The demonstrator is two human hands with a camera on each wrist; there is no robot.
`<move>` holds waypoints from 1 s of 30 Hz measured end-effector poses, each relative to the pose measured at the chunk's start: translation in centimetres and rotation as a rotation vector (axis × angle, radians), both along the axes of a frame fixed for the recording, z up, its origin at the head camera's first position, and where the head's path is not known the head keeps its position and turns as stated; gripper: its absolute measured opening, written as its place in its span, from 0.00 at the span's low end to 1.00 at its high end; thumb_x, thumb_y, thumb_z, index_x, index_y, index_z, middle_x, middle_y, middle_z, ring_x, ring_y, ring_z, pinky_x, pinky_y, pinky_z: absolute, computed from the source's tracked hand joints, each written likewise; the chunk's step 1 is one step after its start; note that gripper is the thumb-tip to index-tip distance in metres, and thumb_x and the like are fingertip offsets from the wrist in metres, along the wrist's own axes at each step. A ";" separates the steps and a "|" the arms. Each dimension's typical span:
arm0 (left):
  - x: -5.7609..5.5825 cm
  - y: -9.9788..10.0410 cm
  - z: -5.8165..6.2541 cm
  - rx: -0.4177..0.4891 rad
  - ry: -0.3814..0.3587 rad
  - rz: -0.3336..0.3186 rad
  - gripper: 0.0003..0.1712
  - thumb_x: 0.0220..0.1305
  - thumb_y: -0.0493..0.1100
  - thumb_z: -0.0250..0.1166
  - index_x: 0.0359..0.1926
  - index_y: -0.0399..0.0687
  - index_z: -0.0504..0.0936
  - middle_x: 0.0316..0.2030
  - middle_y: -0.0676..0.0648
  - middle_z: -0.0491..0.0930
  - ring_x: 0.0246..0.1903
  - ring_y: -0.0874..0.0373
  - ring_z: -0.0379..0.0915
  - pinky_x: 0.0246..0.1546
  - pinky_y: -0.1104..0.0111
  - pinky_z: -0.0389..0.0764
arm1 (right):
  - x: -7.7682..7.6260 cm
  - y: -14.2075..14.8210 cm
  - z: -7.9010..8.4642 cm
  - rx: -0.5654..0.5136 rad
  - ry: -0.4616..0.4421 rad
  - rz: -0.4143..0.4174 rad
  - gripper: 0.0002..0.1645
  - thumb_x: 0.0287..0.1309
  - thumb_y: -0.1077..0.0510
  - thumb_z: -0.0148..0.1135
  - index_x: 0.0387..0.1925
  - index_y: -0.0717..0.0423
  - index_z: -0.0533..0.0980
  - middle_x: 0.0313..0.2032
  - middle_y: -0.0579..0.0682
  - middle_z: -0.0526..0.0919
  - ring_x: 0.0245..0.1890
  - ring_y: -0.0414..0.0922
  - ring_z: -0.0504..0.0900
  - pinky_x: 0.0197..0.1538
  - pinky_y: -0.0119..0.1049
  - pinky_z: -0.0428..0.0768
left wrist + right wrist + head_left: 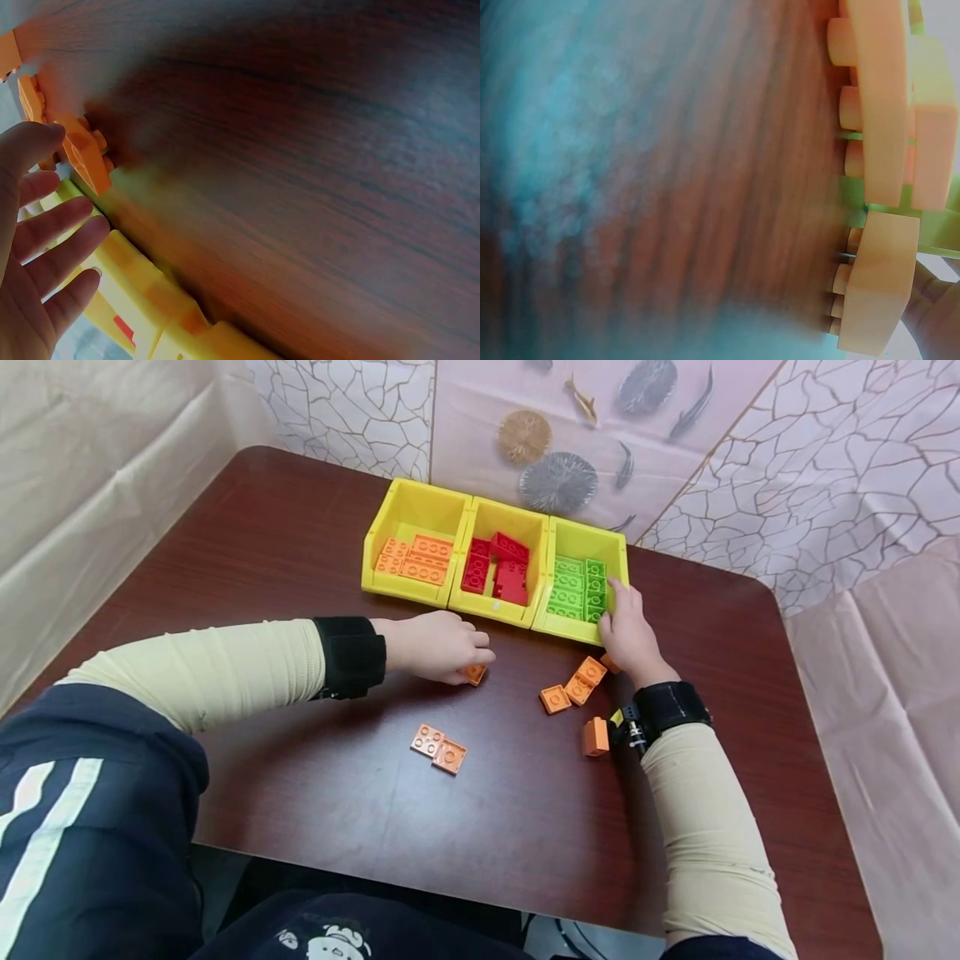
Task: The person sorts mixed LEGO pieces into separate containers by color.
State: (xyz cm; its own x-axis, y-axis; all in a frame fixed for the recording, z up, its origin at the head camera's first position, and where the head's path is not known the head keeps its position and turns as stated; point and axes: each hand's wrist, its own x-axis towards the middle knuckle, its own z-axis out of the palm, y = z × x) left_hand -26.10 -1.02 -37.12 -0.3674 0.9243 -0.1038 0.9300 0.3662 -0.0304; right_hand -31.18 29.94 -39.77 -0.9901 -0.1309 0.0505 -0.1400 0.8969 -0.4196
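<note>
My left hand [438,647] reaches over the table beside an orange toy brick [475,673], partly hidden by its fingertips. In the left wrist view its fingers are spread and fairly straight, and the thumb tip is at an orange brick [84,154]. My right hand [630,631] rests at the right front corner of the green-brick bin [577,628], thumb by the front and a finger at the side rim. Below it lie orange bricks [585,681], one partly covered by the hand. In the right wrist view only a bit of the hand [937,319] shows behind orange bricks [881,281].
Left of the green-brick bin stand two joined yellow bins: one with red bricks [512,578], one with orange bricks [423,560]. Two orange bricks [438,749] lie near the table's middle. Another orange brick [596,737] stands by the right wrist. A patterned wall rises behind the table [300,527].
</note>
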 end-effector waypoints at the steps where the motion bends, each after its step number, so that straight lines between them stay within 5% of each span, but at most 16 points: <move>1: 0.0 0.1 -0.1 -0.002 0.003 -0.001 0.23 0.60 0.50 0.62 0.54 0.45 0.75 0.42 0.46 0.75 0.38 0.51 0.72 0.37 0.61 0.74 | 0.0 -0.1 0.1 0.000 -0.001 -0.001 0.34 0.66 0.61 0.36 0.71 0.53 0.43 0.68 0.61 0.46 0.54 0.61 0.66 0.54 0.56 0.65; 16: -0.3 -0.1 -0.4 0.007 -0.032 -0.011 0.17 0.60 0.45 0.61 0.48 0.44 0.75 0.36 0.47 0.73 0.32 0.52 0.72 0.33 0.62 0.73 | 0.0 0.0 0.0 -0.003 -0.013 -0.009 0.34 0.67 0.61 0.35 0.72 0.52 0.42 0.68 0.60 0.45 0.54 0.61 0.66 0.54 0.56 0.65; 24: -0.9 -2.4 1.4 0.118 0.009 0.003 0.13 0.58 0.46 0.65 0.39 0.43 0.74 0.30 0.47 0.71 0.26 0.53 0.70 0.30 0.64 0.72 | 0.0 0.0 0.0 -0.002 -0.014 -0.013 0.34 0.67 0.60 0.35 0.72 0.51 0.42 0.68 0.60 0.45 0.53 0.61 0.66 0.54 0.56 0.65; 30: -2.3 -5.4 2.9 0.128 0.033 0.115 0.14 0.56 0.42 0.65 0.42 0.43 0.74 0.31 0.47 0.72 0.26 0.51 0.69 0.31 0.62 0.73 | 0.1 -0.1 0.1 -0.003 -0.016 -0.008 0.34 0.66 0.61 0.35 0.72 0.52 0.42 0.68 0.61 0.45 0.53 0.61 0.66 0.53 0.56 0.65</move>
State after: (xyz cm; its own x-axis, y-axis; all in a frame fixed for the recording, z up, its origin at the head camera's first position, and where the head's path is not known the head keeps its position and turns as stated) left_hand -28.40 -6.45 -34.25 -0.4727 0.8808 0.0256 0.8810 0.4730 -0.0067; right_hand -31.09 29.82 -39.70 -0.9918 -0.1225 0.0352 -0.1259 0.8967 -0.4243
